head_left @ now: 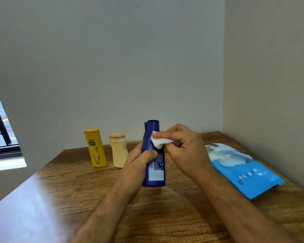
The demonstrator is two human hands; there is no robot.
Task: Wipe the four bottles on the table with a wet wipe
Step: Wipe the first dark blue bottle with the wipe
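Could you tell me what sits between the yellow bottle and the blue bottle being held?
In the head view, a cream bottle stands on the table between the yellow bottle and the blue bottle, which the left hand grips.

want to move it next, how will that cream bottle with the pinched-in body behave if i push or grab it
The cream bottle looks dented and leans a little, so it is probably soft-walled and may give under a grip. Its wide cap sits over a narrower waist, so a push high up could tip it. Weight cannot be judged.
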